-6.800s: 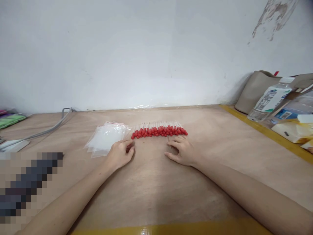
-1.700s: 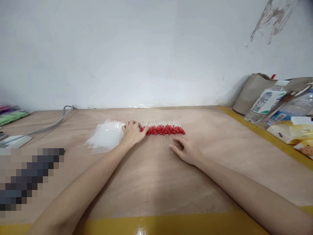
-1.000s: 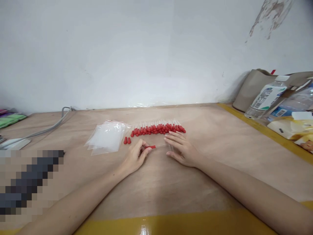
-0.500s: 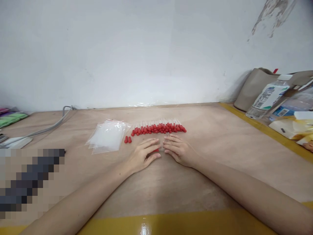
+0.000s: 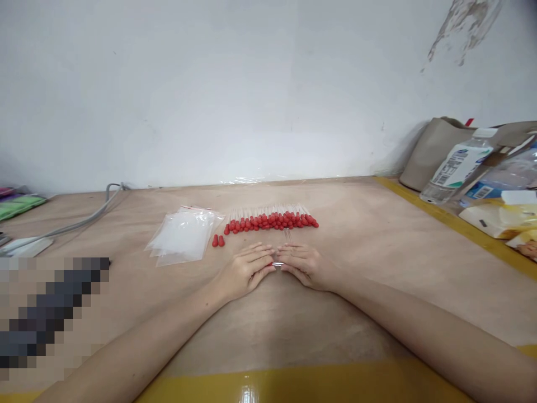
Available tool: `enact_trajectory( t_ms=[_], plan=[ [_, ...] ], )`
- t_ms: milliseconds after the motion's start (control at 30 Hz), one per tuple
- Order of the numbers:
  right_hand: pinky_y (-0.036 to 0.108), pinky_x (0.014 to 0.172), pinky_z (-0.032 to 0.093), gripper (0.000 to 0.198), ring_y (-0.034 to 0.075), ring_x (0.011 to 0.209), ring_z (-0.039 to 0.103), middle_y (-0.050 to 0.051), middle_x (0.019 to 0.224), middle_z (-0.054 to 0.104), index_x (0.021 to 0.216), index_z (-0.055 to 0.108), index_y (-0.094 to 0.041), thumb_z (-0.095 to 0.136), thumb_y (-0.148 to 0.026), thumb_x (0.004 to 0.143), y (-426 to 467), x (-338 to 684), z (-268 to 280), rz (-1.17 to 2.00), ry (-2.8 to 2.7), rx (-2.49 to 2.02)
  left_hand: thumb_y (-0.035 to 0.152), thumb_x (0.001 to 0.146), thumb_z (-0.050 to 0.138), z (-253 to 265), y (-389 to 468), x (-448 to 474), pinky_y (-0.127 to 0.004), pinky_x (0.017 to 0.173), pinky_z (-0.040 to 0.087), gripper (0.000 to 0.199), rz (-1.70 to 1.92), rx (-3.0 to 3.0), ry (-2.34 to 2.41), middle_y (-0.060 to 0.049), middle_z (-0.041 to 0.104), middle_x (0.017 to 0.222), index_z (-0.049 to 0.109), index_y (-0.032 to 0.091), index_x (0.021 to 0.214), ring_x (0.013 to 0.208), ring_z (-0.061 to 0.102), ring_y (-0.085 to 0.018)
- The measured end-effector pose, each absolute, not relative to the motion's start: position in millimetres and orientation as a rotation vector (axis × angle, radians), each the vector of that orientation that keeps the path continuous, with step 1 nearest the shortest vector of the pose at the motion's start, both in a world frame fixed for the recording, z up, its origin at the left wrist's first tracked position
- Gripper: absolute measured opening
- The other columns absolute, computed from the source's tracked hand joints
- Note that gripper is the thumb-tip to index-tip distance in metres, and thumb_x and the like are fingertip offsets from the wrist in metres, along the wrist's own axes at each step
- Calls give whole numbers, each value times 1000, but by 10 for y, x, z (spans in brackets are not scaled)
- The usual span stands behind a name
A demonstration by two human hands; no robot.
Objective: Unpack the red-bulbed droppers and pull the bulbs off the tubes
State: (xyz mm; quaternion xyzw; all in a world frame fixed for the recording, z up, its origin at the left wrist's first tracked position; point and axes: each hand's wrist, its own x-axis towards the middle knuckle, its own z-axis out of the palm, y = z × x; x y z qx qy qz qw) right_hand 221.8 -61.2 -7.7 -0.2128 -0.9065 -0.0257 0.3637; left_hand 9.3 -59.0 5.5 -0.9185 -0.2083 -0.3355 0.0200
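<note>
My left hand (image 5: 251, 267) is closed around a red rubber bulb (image 5: 270, 263), most of it hidden by the fingers. Facing it, my right hand (image 5: 302, 265) pinches a clear glass dropper tube (image 5: 278, 263), which meets the bulb between the fingertips. How far the tube sits inside the bulb cannot be made out. Just beyond my right fingers lie a few bare clear tubes (image 5: 287, 234). Behind both hands stretches a row of droppers with red bulbs (image 5: 272, 220), glass ends toward the wall. Two loose red bulbs (image 5: 218, 240) lie left of that row.
Clear zip bags (image 5: 182, 238) are stacked left of the droppers. A grey cable (image 5: 90, 217) runs along the table's left side. On the right stand a water bottle (image 5: 455, 168), a grey-beige bag (image 5: 423, 154) and yellow-white packaging (image 5: 489, 212). Yellow tape (image 5: 201, 386) edges the table.
Both hands have drawn slightly nearer me, and the fingers have closed on the bulb and tube. The loose tubes beyond my right hand are now more exposed.
</note>
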Motion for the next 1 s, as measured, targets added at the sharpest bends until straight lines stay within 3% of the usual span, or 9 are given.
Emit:
enact_trajectory(
  t_ms=[367, 733, 1000],
  plan=[
    [30, 91, 48, 18, 16, 98, 60, 7, 97, 67, 99, 60, -12, 49, -17, 85, -646, 2235, -41, -331, -2311, -447, 18, 84, 50, 57, -626, 61, -37, 97, 44, 15, -1040, -2859, -606, -9, 66, 103, 61, 15, 94, 100, 59, -16],
    [33, 93, 46, 23, 18, 106, 55, 9, 102, 65, 104, 58, -11, 49, -13, 84, -718, 2388, 29, -472, -2327, -403, 18, 85, 49, 52, -603, -69, -34, 94, 46, 17, -1002, -2883, -650, -7, 66, 101, 62, 15, 96, 99, 60, -16],
    [33, 72, 49, 29, 19, 83, 59, 9, 90, 63, 112, 55, -17, 42, -18, 86, -531, 2625, -37, -185, -2056, -1026, 30, 83, 50, 213, -442, -463, -27, 68, 49, 22, -1167, -2462, -1279, -5, 59, 85, 64, 21, 98, 78, 56, -15]
  ],
)
